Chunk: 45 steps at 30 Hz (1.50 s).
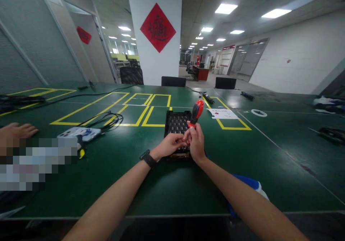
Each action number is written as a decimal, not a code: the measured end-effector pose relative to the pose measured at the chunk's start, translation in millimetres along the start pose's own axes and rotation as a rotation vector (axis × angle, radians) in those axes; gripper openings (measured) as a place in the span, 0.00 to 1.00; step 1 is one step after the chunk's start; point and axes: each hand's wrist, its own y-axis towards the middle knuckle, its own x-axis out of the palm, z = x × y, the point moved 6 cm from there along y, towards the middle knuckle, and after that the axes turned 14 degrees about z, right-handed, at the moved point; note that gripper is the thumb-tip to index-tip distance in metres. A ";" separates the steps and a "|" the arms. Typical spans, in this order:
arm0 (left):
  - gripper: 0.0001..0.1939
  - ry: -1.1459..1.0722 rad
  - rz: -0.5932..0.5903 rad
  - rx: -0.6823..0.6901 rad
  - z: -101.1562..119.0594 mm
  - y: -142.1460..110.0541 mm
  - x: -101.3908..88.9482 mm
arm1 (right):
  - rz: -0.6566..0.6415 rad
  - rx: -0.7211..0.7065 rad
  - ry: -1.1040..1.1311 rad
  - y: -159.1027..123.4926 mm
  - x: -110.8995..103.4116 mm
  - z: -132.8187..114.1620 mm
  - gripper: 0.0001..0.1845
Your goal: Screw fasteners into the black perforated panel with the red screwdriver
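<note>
Head view: red-and-black screwdriver (197, 112) raised over the black case (166, 126), work under way

Nearest, a dark watch (148, 158) sits on the left arm (115, 194), and a blue-and-white object (248, 181), partly covered by the right arm (234, 183), lies on the green table (172, 198). Just ahead, the right hand (197, 144) grasps the screwdriver low, near its red collar, with the handle pointing up and leaning slightly right. The left hand (172, 144) meets it with fingers drawn together; whether they pinch the lower end or a small part, I cannot tell.

Both hands are above the case, which lies on the table directly before the person. Rows of small metallic pieces (175, 120) fill its visible part; the fingers hide the rest, so any vacant slot cannot be made out. I judge the handling to be midway: the screwdriver is in hand, and nothing shows the work at its lower end as finished.

Off to the left are another person's hand (21, 130), a phone-like object (86, 134) and looped cables (114, 120). Farther along lie a paper sheet (223, 114), a white ring (259, 113) and yellow tape outlines (237, 128). Beyond the table stand chairs (174, 81) and a white pillar (153, 65) bearing a red diamond sign (157, 27).
</note>
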 end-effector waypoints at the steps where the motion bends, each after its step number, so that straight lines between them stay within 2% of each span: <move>1: 0.10 -0.008 -0.009 0.002 0.6 -0.1 0.6 | 0.001 0.001 -0.003 0.1 -0.2 0.6 0.14; 12: 0.12 0.016 0.091 -0.060 -3.2 0.9 -1.4 | 0.021 -0.049 -0.026 -1.8 -2.0 -5.2 0.12; 22: 0.10 0.079 0.005 0.047 0.5 0.9 -0.9 | 0.003 0.049 0.022 -0.3 -1.0 4.1 0.14; 28: 0.12 -0.004 0.038 -0.035 -4.5 1.4 0.5 | 0.027 -0.025 0.006 -0.9 -1.1 -3.1 0.12; 32: 0.13 0.024 0.070 -0.048 -5.0 1.3 -0.6 | 0.017 -0.025 0.002 -1.2 0.9 -3.9 0.12; 42: 0.09 0.002 -0.026 0.018 -2.3 0.2 1.2 | -0.002 0.013 0.004 0.3 0.3 2.4 0.14; 45: 0.09 -0.006 -0.017 -0.012 -2.4 0.1 1.5 | 0.006 -0.013 0.005 0.1 0.1 -0.3 0.13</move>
